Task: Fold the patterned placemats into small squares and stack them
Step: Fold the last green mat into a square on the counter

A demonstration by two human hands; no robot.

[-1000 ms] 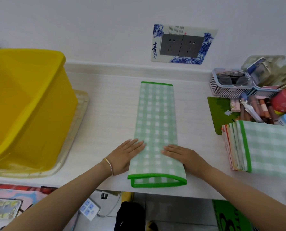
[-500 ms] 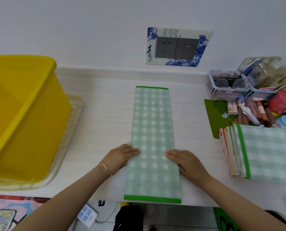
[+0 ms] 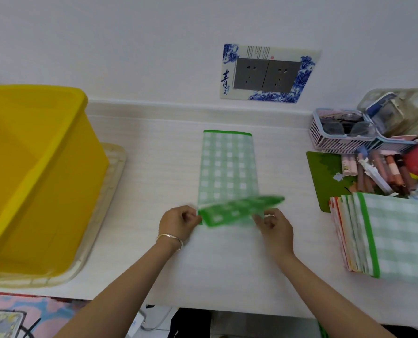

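**A:** Our green-and-white checked placemat with the green border (image 3: 227,167) lies as a long narrow strip in the middle of the white countertop (image 3: 159,167). Its far hem is near the wall, and its near end is lifted off the surface and blurred.

**B:** We have it by both near corners. Our left hand (image 3: 178,222) pinches the left corner between thumb and curled fingers. Our right hand (image 3: 275,224) seems to pinch the right corner the same way, though the blur makes that less certain.

**A:** The right side of the raised hem sits further forward than the left. We judge we should level the two corners first, then carry the hem straight over to meet the far hem.

**B:** Yes, green border on green border and side edges flush. Then we let go and press the crease flat with open palms, or the square will come out skewed.

**A:** What differs from half a second ago?

**B:** Then both our hands lay flat, fingers straight, on a strip lying fully flat with its near hem at the counter's front edge. Now the fingers have closed on the corners and that hem has risen to about the strip's middle.

**A:** To the right and well apart is the stack of folded checked placemats (image 3: 398,235), which looks unmoved. So does the yellow plastic tub (image 3: 32,167) on the left.
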